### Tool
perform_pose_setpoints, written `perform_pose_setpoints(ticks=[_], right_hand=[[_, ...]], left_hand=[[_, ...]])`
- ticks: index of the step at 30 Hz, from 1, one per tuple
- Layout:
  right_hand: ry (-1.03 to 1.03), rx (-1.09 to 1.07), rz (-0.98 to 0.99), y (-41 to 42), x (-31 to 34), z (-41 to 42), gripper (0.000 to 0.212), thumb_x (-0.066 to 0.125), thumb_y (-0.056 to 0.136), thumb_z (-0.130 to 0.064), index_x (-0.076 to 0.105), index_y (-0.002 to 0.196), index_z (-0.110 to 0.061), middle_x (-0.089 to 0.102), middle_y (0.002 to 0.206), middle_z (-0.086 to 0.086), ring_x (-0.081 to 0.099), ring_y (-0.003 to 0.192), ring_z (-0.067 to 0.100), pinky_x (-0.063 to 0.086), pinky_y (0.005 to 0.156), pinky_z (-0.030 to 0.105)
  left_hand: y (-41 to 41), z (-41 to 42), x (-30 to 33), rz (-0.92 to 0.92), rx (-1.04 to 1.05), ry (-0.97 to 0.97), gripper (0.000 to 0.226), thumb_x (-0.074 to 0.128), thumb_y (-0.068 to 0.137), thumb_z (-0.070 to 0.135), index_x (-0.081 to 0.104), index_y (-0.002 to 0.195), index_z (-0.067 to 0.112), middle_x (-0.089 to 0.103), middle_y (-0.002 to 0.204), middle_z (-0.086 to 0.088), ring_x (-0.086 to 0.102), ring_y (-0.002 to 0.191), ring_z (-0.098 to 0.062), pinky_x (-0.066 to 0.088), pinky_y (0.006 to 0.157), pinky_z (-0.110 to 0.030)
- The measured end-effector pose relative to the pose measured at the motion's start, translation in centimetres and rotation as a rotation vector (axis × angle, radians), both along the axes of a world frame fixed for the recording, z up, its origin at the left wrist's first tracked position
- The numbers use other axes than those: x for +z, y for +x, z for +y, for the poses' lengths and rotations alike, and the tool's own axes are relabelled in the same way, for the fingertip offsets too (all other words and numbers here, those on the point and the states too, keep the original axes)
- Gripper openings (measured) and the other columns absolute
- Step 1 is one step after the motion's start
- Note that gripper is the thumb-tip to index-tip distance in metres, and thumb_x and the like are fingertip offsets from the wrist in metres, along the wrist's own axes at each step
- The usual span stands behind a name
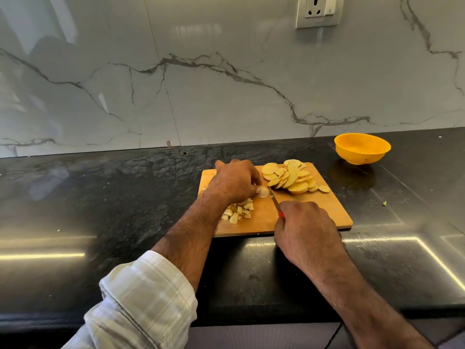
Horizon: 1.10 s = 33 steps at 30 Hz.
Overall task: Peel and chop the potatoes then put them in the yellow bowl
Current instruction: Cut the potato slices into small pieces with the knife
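cutting board (302,217) sat on the counter (100,197) near its front edge, wall (226,84) behind, bowl (362,148) on the counter behind and right of the board, apart from it. on the board: slice pile (292,176) at back right, chopped pieces (239,211) at front left, left hand (234,180) over the back left holding a potato piece (263,192), knife (274,200) just right of that piece. right hand (304,227) was on the knife handle at the board's front edge, socket (318,11) on the wall above the board.

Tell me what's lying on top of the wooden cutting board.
On the cutting board: a heap of potato slices, a pile of chopped pieces, one slice held by the left hand, and the knife in the right hand. Anything beneath the hands is hidden.
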State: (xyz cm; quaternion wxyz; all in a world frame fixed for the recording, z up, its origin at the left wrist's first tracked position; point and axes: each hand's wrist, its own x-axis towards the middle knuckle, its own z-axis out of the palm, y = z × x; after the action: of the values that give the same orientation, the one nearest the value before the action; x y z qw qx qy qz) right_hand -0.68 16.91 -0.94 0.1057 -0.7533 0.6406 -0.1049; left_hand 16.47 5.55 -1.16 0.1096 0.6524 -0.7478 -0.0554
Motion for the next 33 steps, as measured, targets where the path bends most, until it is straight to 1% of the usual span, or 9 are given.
perform_pose_setpoints(ticks=[6,9,15,17,19,21,26,30,33], right_hand=[[-0.031,0.027,0.068,1.7,0.2,0.3,0.023,0.058,0.100,-0.037,0.061,0.120,-0.027,0.061,0.109,-0.001,0.058,0.094,0.017,0.056,0.080,0.035],[0.055,0.039,0.129,2.7,0.5,0.0,0.027,0.066,0.096,-0.035,0.060,0.121,-0.026,0.061,0.113,0.001,0.057,0.097,0.018,0.057,0.084,0.036],[0.095,0.054,0.176,4.4,2.1,-1.9,0.038,0.073,0.094,-0.029,0.060,0.129,-0.022,0.065,0.119,0.005,0.062,0.108,0.022,0.058,0.090,0.038],[0.053,0.053,0.159,4.2,1.9,-2.1,0.036,0.072,0.094,-0.029,0.061,0.128,-0.022,0.065,0.114,0.004,0.062,0.102,0.020,0.058,0.086,0.035],[-0.036,0.024,0.103,3.5,1.3,-1.9,0.030,0.070,0.094,-0.031,0.065,0.122,-0.024,0.064,0.102,-0.001,0.059,0.091,0.015,0.057,0.079,0.032],[-0.098,-0.012,0.052,2.9,0.9,-1.4,0.026,0.069,0.094,-0.034,0.067,0.118,-0.025,0.064,0.098,-0.004,0.061,0.088,0.014,0.059,0.078,0.032],[-0.029,0.012,0.072,3.7,0.5,-0.2,0.025,0.070,0.094,-0.035,0.065,0.117,-0.027,0.062,0.101,-0.004,0.059,0.092,0.014,0.057,0.080,0.032],[0.059,0.038,0.152,4.6,1.0,-1.3,0.036,0.073,0.093,-0.032,0.062,0.126,-0.024,0.063,0.114,0.001,0.060,0.103,0.019,0.058,0.088,0.036],[0.041,0.055,0.180,5.0,1.3,-2.6,0.038,0.072,0.094,-0.032,0.061,0.129,-0.022,0.065,0.114,0.002,0.061,0.104,0.020,0.057,0.087,0.035]], left_hand=[[0.1,-0.3,-0.1,-0.008,-0.026,0.025,0.012,0.073,0.098,0.034,0.080,0.108,0.033,0.074,0.113,0.016,0.055,0.118,-0.012,0.025,0.116,-0.058],[0.3,-0.6,-0.3,0.039,-0.031,0.040,0.010,0.074,0.098,0.032,0.081,0.105,0.033,0.074,0.107,0.016,0.054,0.115,-0.012,0.025,0.117,-0.058],[0.7,-0.4,-0.3,0.101,-0.034,0.068,0.010,0.078,0.095,0.028,0.083,0.101,0.034,0.074,0.103,0.020,0.054,0.112,-0.011,0.025,0.116,-0.059],[1.2,-0.3,-0.4,0.116,-0.045,0.067,0.011,0.078,0.095,0.029,0.083,0.103,0.034,0.074,0.104,0.021,0.054,0.111,-0.009,0.025,0.117,-0.060],[1.7,-0.2,-0.6,0.140,-0.044,0.047,0.007,0.080,0.093,0.033,0.082,0.100,0.033,0.073,0.098,0.021,0.056,0.108,-0.008,0.025,0.117,-0.059],[2.0,-0.1,-0.5,0.145,-0.027,0.036,0.005,0.081,0.092,0.036,0.081,0.094,0.031,0.073,0.091,0.020,0.059,0.105,-0.008,0.024,0.117,-0.061],[1.9,0.0,-0.5,0.116,-0.007,0.028,0.006,0.081,0.092,0.035,0.080,0.089,0.030,0.072,0.086,0.019,0.059,0.102,-0.008,0.021,0.118,-0.065],[2.2,0.2,-0.4,0.179,0.008,0.053,0.004,0.082,0.091,0.028,0.081,0.088,0.031,0.069,0.085,0.021,0.054,0.101,-0.006,0.016,0.119,-0.068],[2.3,0.4,-0.4,0.194,0.004,0.052,0.008,0.081,0.090,0.027,0.081,0.084,0.032,0.069,0.085,0.024,0.052,0.097,-0.003,0.017,0.118,-0.066]])
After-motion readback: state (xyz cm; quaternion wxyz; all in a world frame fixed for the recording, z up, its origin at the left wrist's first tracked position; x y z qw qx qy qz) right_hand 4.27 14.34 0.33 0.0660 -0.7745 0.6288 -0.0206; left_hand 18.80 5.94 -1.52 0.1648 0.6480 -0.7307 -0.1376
